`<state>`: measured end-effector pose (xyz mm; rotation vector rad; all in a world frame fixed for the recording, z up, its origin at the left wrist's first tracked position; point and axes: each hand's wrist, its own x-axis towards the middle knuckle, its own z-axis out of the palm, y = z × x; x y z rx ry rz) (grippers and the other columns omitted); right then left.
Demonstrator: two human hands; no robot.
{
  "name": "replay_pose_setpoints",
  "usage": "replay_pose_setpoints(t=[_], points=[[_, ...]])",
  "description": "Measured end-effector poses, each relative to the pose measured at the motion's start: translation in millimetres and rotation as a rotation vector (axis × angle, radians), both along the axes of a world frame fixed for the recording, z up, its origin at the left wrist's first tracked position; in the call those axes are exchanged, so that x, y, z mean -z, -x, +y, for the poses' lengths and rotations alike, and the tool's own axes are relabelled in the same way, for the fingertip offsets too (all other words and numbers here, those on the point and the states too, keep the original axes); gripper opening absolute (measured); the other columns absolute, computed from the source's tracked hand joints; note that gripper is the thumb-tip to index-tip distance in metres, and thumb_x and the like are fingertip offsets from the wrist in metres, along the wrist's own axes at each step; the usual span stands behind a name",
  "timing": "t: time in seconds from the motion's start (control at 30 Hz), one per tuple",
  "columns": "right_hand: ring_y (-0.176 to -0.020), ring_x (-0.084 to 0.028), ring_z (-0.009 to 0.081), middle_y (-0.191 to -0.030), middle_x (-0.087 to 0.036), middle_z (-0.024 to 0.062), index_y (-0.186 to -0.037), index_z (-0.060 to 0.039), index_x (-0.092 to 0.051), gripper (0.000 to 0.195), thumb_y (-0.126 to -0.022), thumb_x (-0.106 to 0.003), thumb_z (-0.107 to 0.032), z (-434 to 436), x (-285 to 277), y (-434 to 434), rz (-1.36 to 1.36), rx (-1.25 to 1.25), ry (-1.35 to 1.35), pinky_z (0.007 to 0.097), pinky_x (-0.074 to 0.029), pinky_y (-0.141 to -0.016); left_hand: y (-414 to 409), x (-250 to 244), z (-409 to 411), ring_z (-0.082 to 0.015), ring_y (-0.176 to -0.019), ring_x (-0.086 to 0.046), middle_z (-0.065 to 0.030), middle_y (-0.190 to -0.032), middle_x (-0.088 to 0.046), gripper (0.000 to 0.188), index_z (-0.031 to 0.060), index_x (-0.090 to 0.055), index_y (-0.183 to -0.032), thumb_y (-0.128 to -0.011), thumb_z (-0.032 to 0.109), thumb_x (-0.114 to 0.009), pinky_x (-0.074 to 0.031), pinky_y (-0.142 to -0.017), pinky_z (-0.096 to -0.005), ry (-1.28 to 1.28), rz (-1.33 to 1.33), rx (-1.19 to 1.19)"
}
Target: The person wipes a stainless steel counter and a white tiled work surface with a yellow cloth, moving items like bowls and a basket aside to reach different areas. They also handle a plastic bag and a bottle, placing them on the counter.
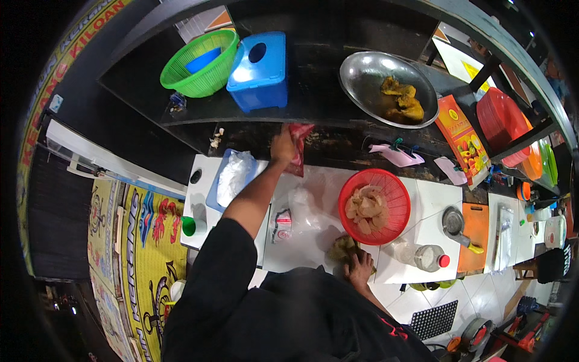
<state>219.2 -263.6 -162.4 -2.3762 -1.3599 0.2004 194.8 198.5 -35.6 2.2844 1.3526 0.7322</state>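
Observation:
My left hand (283,144) is stretched forward to the shelf's front edge, its fingers closed on a red plastic packet (296,156) that hangs down. Low and nearer my body, my right hand (359,268) rests on a yellowish-brown cloth (343,252) at the counter's near edge; whether its fingers grip the cloth is not plain. Just beyond it stands a red plastic basket (403,226) holding pale, flat pieces of food (368,203). Clear plastic bags (304,208) lie on the white tiled counter (321,260) between my hands, beside a printed packet (282,221).
A blue tray (212,193) with a white plastic bag and a green-lined cup (189,226) stand left. On the dark shelf are a green basket (169,85), a blue box (260,95) and a steel bowl (359,74) with food. Rightward are a clear jar (427,258), a small pan (453,221) and an orange board (475,221).

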Motion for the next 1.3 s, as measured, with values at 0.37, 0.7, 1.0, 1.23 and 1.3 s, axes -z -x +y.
replay_pose_setpoints(t=[0.37, 0.7, 1.0, 1.23, 1.3], points=[[-0.106, -0.045, 0.0376, -0.116, -0.049, 0.0187, -0.114, -0.0131, -0.058, 0.053, -0.067, -0.067, -0.036, 5, -7, 2, 0.036, 0.018, 0.004, 0.0504, -0.037, -0.089, 50, 29, -74, -0.0401, -0.11, -0.057, -0.0265, -0.12, -0.057, 0.092, 0.006, -0.032, -0.14, -0.076, 0.067, -0.056, -0.045, -0.093, -0.0471, 0.571, 0.584, 0.219], [-0.104, -0.046, 0.0352, -0.111, -0.05, 0.0132, -0.118, -0.0193, -0.055, 0.056, -0.064, -0.066, -0.029, 0, 10, 1, -0.065, 0.015, 0.01, 0.0496, -0.039, -0.086, 65, 10, -109, -0.043, -0.105, -0.057, -0.0268, -0.121, -0.053, 0.077, 0.0147, -0.035, -0.136, -0.074, 0.043, -0.072, -0.048, -0.088, -0.0489, 0.387, 0.397, 0.313], [-0.101, -0.046, 0.0343, -0.108, -0.05, 0.0132, -0.117, -0.0174, -0.055, 0.054, -0.064, -0.064, -0.028, 7, -9, 1, -0.037, 0.008, -0.043, 0.0489, -0.039, -0.086, -20, -36, 7, -0.0377, -0.114, -0.055, -0.0243, -0.123, -0.056, 0.076, 0.0039, -0.042, -0.135, -0.077, 0.046, -0.068, -0.042, -0.097, -0.0426, 0.216, 0.267, 0.344], [-0.103, -0.045, 0.0345, -0.11, -0.05, 0.0148, -0.114, -0.0137, -0.056, 0.053, -0.065, -0.064, -0.03, 3, 0, 1, -0.055, 0.026, 0.0, 0.0481, -0.038, -0.087, 15, -3, -27, -0.0359, -0.114, -0.054, -0.0238, -0.121, -0.057, 0.065, 0.0029, -0.05, -0.128, -0.082, 0.048, -0.063, -0.042, -0.097, -0.0424, 0.435, 0.364, 0.435], [-0.104, -0.045, 0.0348, -0.111, -0.05, 0.0154, -0.117, -0.0152, -0.056, 0.056, -0.065, -0.065, -0.031, 2, 1, 2, -0.045, 0.032, 0.009, 0.048, -0.038, -0.087, 50, -2, -50, -0.0371, -0.109, -0.057, -0.0231, -0.115, -0.06, 0.064, 0.0026, -0.054, -0.122, -0.083, 0.052, -0.06, -0.044, -0.093, -0.0435, 0.444, 0.456, 0.404]])
